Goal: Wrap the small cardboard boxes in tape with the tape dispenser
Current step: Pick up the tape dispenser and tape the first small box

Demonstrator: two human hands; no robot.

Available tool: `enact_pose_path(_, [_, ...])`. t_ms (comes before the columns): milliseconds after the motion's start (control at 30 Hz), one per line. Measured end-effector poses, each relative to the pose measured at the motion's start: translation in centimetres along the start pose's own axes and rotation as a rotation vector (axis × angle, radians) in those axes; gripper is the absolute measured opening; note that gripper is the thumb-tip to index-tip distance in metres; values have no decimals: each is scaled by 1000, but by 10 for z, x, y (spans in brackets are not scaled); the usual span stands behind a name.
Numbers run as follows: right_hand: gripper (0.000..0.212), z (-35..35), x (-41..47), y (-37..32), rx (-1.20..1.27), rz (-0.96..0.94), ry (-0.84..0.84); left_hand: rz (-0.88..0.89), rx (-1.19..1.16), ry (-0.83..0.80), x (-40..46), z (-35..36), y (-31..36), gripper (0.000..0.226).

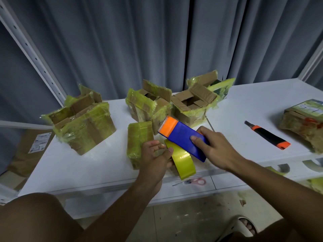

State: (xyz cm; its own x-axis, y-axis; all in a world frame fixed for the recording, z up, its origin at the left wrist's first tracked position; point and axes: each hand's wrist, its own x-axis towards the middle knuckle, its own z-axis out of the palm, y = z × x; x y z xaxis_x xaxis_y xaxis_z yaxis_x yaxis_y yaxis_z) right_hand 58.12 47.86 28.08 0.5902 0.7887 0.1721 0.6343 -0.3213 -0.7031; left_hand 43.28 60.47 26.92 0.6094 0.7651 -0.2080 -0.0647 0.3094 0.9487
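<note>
My right hand (212,147) grips the blue tape dispenser (185,137) with its orange end pointing up and left. A roll of yellow tape (181,159) hangs under the dispenser. My left hand (155,158) pinches the roll's upper edge with thumb and fingers. Just left of my left hand, a small box (137,142) covered in yellowish tape lies on the white table (87,163).
Three opened cardboard boxes with torn yellow tape stand behind: one at the left (82,117), two in the middle (148,105) (194,103). A black-and-orange utility knife (267,134) and a wrapped parcel (304,123) lie right. Pink scissors (194,181) rest on a lower ledge.
</note>
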Motion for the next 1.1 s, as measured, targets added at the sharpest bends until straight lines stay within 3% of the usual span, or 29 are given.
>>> enact_pose_path(167, [37,5,-3,1,611,301,-103,27,29,40,0,0,0,35])
enact_pose_path(300, [45,1,-3,3,842,423,-186,48,53,68,2,2,0,36])
enact_pose_path(367, [41,-1,-4,4,834,431,-209,57,57,76,3,3,-1,38])
enact_pose_path(533, [25,-1,-10,-1,380,305,-86,59,99,95,2,5,-3,40])
enact_pose_path(767, [11,5,-20,-20,605,367,66,32,72,119,3,5,-3,39])
enact_pose_path(900, [26,-3,-16,-23,630,456,8,20,49,122,4,7,-5,39])
enact_pose_path(1100, [18,1,-13,-18,807,498,15,12,40,127,5,12,-7,39])
